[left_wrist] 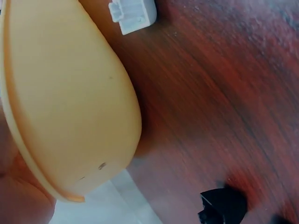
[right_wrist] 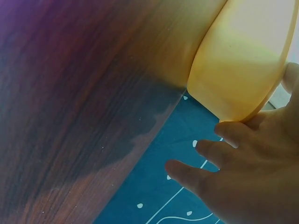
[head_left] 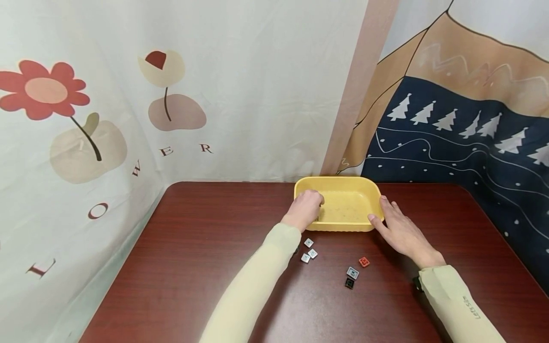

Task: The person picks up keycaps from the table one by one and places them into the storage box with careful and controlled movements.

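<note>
A shallow yellow tray (head_left: pixel 349 209) sits at the table's back edge. My left hand (head_left: pixel 305 209) reaches over its left front rim with fingers bent down inside. Those fingertips are hidden, and I cannot tell whether they hold anything. My right hand (head_left: pixel 401 231) lies against the tray's right end, thumb at the front corner, other fingers extended and spread along the side. In the right wrist view the fingers (right_wrist: pixel 219 151) fan out beside the tray wall (right_wrist: pixel 238 60). A small white square piece (left_wrist: pixel 135 14) lies beside the tray in the left wrist view.
Several small white square pieces (head_left: pixel 312 253) lie in front of the tray. Farther right are a red piece (head_left: pixel 364 262), a grey one (head_left: pixel 352 273) and a black one (head_left: pixel 349 283). The brown table (head_left: pixel 206 267) meets a printed curtain (head_left: pixel 257 95) behind.
</note>
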A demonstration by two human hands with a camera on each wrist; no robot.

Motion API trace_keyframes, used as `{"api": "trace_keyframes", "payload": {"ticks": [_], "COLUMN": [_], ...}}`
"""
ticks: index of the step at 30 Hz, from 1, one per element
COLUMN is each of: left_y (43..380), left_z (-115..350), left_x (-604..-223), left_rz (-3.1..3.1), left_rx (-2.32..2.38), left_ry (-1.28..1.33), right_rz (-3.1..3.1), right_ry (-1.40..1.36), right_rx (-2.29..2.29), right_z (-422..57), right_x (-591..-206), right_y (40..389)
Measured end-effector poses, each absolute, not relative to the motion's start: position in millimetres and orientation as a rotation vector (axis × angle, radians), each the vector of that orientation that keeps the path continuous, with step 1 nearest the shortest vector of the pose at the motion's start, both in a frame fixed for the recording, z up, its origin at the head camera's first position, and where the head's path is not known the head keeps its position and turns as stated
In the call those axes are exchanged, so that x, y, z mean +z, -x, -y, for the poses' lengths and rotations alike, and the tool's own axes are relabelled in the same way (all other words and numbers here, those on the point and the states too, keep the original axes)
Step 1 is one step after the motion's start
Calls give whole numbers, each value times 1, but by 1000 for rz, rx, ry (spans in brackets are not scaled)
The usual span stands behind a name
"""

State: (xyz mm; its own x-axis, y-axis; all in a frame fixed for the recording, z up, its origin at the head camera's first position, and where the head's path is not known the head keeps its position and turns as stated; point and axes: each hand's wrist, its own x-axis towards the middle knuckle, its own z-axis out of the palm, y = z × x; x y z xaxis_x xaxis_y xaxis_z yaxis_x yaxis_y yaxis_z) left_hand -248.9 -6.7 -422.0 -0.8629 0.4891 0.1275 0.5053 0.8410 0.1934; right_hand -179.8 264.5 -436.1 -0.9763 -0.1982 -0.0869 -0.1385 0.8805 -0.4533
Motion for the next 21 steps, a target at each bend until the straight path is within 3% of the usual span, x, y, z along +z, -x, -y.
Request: {"api": "trace_keyframes", "payload": {"ticks": [21], "left_y": [248], "left_z": [8], "left_x": [-420], "left_rz": [2957], "left_rx": [-413], "left_ry": [691], "right_rz": [-2933], "right_ry": [270], "right_rx": [-681], "right_z": [-265], "right_x": [-438], "right_y": [181]}}
